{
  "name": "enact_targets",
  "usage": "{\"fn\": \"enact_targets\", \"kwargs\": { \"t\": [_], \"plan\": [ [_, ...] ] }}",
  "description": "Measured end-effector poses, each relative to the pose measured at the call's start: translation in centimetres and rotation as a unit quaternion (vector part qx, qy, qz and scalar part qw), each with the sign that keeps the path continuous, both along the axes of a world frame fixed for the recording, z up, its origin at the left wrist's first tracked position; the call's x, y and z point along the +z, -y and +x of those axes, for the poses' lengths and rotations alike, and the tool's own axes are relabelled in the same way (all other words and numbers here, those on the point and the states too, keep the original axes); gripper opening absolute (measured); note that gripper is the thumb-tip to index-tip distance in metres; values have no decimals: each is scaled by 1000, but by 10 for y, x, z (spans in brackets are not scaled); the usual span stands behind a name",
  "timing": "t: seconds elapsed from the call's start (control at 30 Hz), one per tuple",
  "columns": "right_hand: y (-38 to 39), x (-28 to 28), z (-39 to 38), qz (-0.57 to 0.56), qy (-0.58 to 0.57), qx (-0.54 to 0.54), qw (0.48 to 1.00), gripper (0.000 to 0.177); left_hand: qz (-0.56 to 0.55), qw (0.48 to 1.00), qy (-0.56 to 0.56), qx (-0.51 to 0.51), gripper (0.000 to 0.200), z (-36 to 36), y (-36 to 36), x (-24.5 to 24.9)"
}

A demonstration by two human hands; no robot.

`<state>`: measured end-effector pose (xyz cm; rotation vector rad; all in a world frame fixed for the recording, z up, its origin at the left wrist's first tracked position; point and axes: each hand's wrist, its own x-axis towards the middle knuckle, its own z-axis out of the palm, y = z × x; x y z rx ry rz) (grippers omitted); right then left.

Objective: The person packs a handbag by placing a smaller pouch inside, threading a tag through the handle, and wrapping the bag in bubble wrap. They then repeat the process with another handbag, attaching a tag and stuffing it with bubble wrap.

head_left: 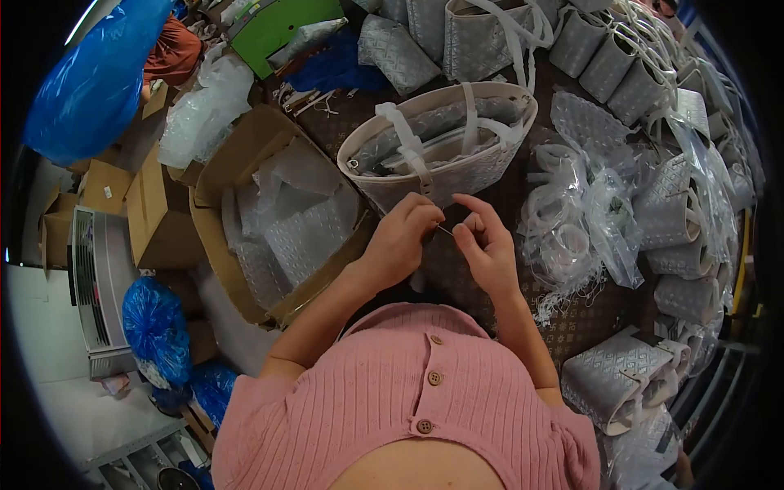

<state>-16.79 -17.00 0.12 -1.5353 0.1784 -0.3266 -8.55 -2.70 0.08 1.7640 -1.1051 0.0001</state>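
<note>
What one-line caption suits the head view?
Left hand and right hand close together, something thin between them, before an open handbag, crumpled clear plastic to its right.

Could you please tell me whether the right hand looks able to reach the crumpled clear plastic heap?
Probably yes: the crumpled clear plastic heap lies close to the right hand, on its outer side, with nothing seen standing between.

Pink ribbed knit top (343,400), short sleeves (576,445), round brown buttons (435,378) down front, bare hands (403,243)

Bare forearms (331,314) angled inward, left hand (404,235) curled near right hand (488,249), its index finger and thumb apart.
</note>
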Motion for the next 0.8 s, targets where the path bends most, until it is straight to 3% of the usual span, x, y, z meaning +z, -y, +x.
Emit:
{"fn": "enact_targets", "kwargs": {
  "t": [0.03, 0.13, 0.2, 0.27, 0.47, 0.53, 0.57, 0.63, 0.7, 0.8],
  "plan": [
    [4, 4, 2, -58, -23, 45, 997, 21, 0, 1000, 0, 5, 19, 3, 1, 2],
    [6, 4, 12, -16, -61, 93, 994, 22, 2, 995, 98, -12, 18, 5, 2, 8],
    [12, 3, 18, 23, -88, 118, 989, 21, 17, 998, -56, -28, 15, 5, -1, 11],
    [16, -1, 20, 61, -117, 145, 981, 20, 17, 997, -68, -19, 15, 1, -1, 10],
    [13, -1, 23, -96, -70, 195, 974, 11, 2, 997, -53, 52, 17, 2, -5, 10],
    [11, 2, 23, -135, -20, 133, 982, 6, 5, 998, -48, 36, 23, 5, -9, 21],
    [11, 0, 23, -136, -9, 148, 980, 6, 33, 992, 91, 85, 34, 12, -19, 33],
    [13, -7, 20, -53, -24, 104, 993, 8, 49, 941, 223, 250, 45, 34, -55, 72],
    [17, -12, 16, -59, -19, 114, 992, 9, 49, 876, 219, 427, 56, 62, -105, 84],
    [25, -18, 0, -59, -60, 108, 991, 10, 128, 787, 144, 586, 81, 124, -205, 53]
  ]
}}
